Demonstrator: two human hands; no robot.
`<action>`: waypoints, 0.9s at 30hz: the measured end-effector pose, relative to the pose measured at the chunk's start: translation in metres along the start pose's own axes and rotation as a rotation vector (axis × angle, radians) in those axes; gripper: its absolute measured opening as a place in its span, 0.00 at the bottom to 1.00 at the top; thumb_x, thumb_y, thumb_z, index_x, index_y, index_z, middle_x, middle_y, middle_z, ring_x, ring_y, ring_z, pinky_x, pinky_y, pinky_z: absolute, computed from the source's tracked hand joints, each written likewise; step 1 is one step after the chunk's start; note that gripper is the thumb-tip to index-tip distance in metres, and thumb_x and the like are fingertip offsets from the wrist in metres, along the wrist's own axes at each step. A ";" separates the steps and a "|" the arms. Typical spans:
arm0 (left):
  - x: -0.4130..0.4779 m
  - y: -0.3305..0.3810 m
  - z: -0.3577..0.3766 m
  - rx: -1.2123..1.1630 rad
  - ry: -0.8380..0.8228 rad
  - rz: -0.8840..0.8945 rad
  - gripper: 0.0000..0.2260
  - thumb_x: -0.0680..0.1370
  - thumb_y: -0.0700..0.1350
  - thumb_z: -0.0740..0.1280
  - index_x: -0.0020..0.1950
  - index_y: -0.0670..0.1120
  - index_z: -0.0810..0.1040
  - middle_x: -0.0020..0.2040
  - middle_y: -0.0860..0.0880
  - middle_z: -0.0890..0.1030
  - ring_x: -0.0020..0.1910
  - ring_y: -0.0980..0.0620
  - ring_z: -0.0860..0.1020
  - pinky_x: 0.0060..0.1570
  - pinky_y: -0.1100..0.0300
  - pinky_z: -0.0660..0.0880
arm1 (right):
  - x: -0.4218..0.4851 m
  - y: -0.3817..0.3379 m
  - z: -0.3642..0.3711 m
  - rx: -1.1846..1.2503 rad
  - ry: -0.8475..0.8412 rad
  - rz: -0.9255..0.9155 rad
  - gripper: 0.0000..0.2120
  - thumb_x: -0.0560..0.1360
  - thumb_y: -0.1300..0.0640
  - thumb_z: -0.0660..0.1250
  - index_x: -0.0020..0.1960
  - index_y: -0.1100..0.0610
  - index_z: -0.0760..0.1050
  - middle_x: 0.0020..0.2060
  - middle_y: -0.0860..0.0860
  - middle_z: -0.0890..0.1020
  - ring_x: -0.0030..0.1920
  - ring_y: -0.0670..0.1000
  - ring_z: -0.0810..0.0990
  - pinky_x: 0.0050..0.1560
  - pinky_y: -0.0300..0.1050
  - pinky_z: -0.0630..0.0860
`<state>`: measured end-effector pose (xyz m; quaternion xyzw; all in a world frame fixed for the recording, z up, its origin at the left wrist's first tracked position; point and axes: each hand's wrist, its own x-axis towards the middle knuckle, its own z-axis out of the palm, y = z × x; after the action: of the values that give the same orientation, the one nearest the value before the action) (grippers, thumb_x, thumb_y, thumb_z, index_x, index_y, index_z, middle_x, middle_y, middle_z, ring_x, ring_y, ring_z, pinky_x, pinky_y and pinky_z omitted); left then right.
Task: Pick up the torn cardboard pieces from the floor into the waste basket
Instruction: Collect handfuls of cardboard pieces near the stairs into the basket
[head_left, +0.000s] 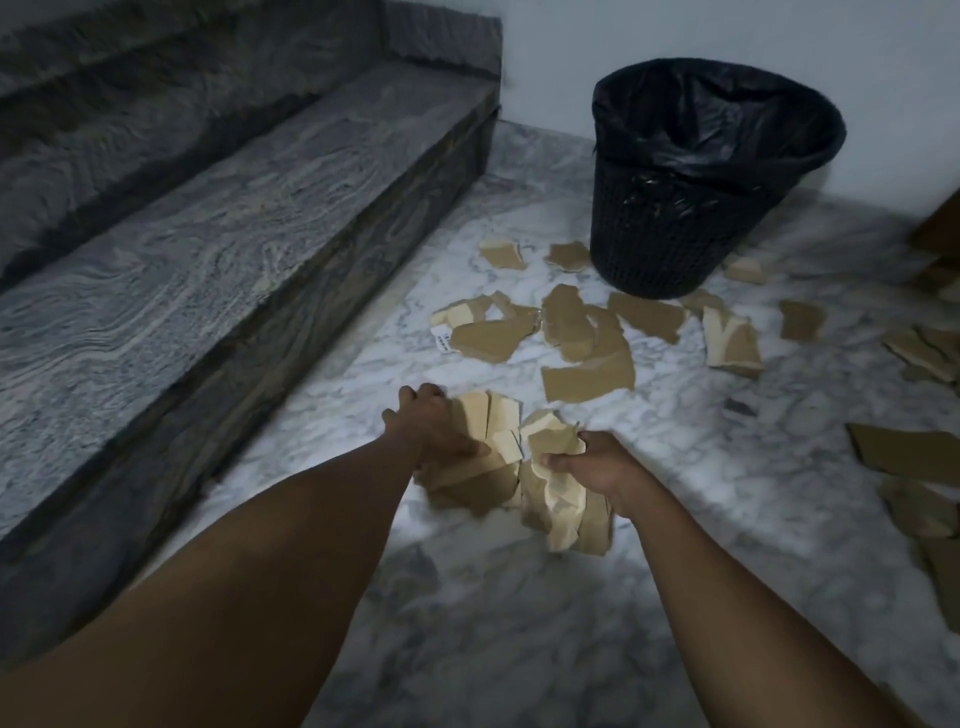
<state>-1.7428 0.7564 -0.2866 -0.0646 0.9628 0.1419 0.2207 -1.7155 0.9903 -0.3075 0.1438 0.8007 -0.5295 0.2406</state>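
Reaching forward and down, both bare arms extend over the marble floor (519, 623). The left hand (436, 431) lies on the left side of a bundle of torn cardboard pieces (498, 467), its fingers curled over the far edge of the bundle and its grip closed on the stacked pieces. The right hand (597, 467) holds the right side of the same bundle, with the fingers bent inward and pinching several crumpled, pale-faced pieces that hang below the palm. The bundle sits between the two hands and touches both; whether its lower edge rests on the floor cannot be told.

More loose cardboard pieces (587, 343) lie scattered on the floor beyond the hands, between the bundle and the waste basket (691, 234). One of them carries a small white label (441, 338). Further pieces (914, 467) lie along the right edge of the view.

The waste basket is black, with a perforated wall and a black plastic liner (717, 109) folded over its rim. It stands upright near the wall, well apart from the hands. A grey stone step (234, 208) runs along the left side.
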 end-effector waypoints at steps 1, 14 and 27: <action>-0.002 0.005 -0.001 0.017 -0.018 -0.001 0.43 0.62 0.70 0.73 0.67 0.45 0.71 0.68 0.50 0.66 0.67 0.45 0.62 0.58 0.47 0.67 | -0.003 0.001 -0.003 0.007 -0.006 -0.001 0.11 0.71 0.58 0.77 0.53 0.55 0.81 0.48 0.51 0.85 0.47 0.49 0.82 0.47 0.42 0.77; 0.005 0.051 -0.002 -0.086 -0.091 0.035 0.40 0.62 0.57 0.80 0.72 0.54 0.71 0.61 0.47 0.76 0.63 0.46 0.75 0.54 0.59 0.74 | -0.018 0.012 -0.008 0.298 0.119 -0.010 0.08 0.73 0.57 0.75 0.51 0.52 0.81 0.47 0.48 0.85 0.46 0.46 0.82 0.45 0.40 0.77; -0.013 0.220 -0.193 -1.159 0.389 0.471 0.30 0.67 0.47 0.64 0.71 0.51 0.68 0.60 0.46 0.77 0.56 0.48 0.77 0.57 0.58 0.75 | -0.037 -0.213 -0.158 0.394 0.814 -0.627 0.17 0.76 0.56 0.62 0.63 0.58 0.71 0.54 0.49 0.79 0.54 0.50 0.77 0.53 0.38 0.72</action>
<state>-1.8507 0.9080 -0.0609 0.0151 0.7412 0.6679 -0.0650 -1.8242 1.0512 -0.0705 0.1337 0.7191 -0.6175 -0.2894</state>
